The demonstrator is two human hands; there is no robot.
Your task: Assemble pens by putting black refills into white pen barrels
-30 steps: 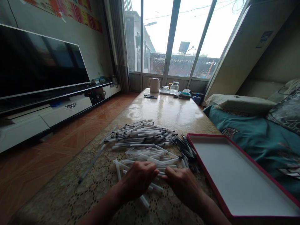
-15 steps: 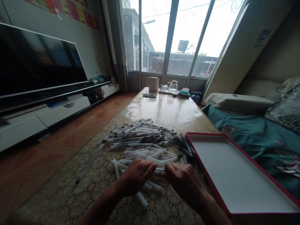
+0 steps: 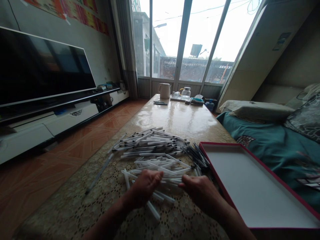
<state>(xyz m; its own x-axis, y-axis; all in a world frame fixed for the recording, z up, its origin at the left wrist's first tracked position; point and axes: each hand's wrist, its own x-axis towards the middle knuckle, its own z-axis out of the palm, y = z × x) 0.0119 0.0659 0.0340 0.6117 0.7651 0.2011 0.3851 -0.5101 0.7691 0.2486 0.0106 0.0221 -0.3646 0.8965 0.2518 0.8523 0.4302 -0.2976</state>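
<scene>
My left hand [image 3: 145, 186] is closed, its thumb laid over the curled fingers, above the near side of a heap of white pen barrels [image 3: 160, 163]. To its right, my right hand [image 3: 200, 188] is closed in a pinch, its fingertips pointing toward the left hand. A gap separates the hands, with pale barrels showing behind it. What either hand grips is hidden by the fingers. Several loose barrels [image 3: 153, 210] lie below and beside the left hand. Beyond the heap are white pens with black ends [image 3: 155, 140]. Dark, thin refills [image 3: 196, 156] are bunched beyond the right hand.
A shallow box with a red rim [image 3: 220, 144] lies at the right. One pen [image 3: 98, 175] lies apart on the patterned tabletop [image 3: 105, 213]. A kettle [image 3: 164, 90], a glass pot [image 3: 185, 92] and a tissue pack [image 3: 197, 99] stand at the far end.
My hands have moved apart: the right hand has shifted to the right, while the left has moved slightly left. The view has tilted a little. The heap looks unchanged.
</scene>
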